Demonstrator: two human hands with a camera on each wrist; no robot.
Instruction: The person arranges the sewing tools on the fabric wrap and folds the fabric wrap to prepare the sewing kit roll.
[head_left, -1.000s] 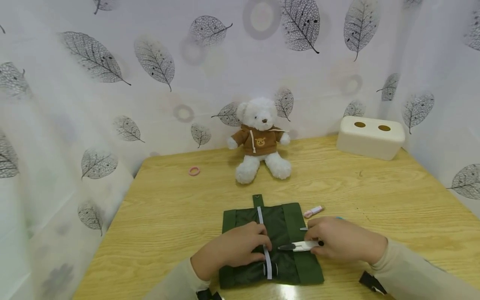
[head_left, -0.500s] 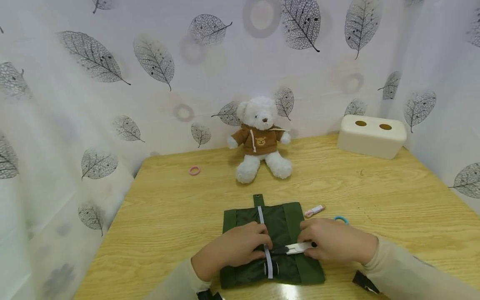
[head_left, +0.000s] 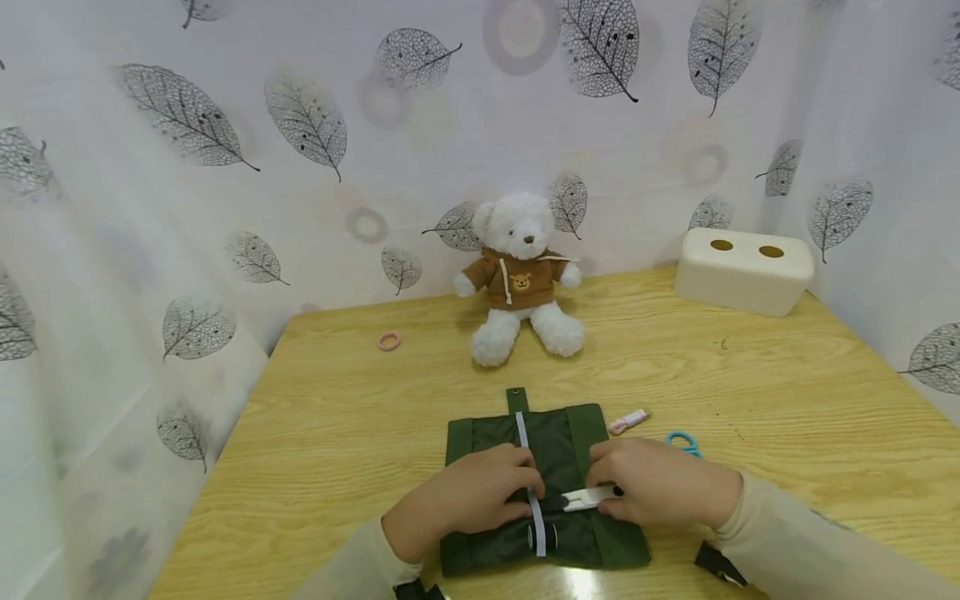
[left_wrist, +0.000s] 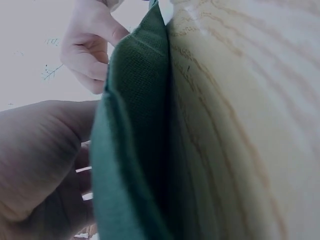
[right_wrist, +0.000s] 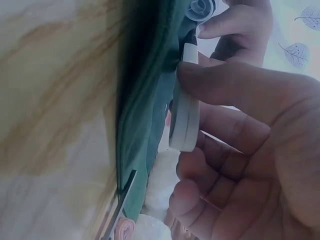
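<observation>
A dark green fabric pouch (head_left: 562,467) lies unfolded on the table, a white elastic strap (head_left: 521,431) running down its middle. My left hand (head_left: 476,492) pinches that strap with curled fingers. White thread snips (head_left: 585,498) with a black tip are held between thumb and fingers of my right hand (head_left: 660,483). The tip reaches the strap beside my left fingertips; whether it passes under is hard to tell. A dark thread spool (head_left: 551,537) sits under the strap nearer me, its round end (right_wrist: 200,9) also visible in the right wrist view.
Blue-handled scissors (head_left: 682,442) lie beyond my right hand, partly hidden. A pink-and-white rolled strip (head_left: 628,421) rests by the pouch's far right corner. Farther back are a pink ring (head_left: 388,342), a white teddy bear (head_left: 521,279) and a cream box (head_left: 742,275).
My right hand has slid left, bringing the snips' dark tip up to the strap. The blue-handled scissors have come into view behind it. My left hand stays put.
</observation>
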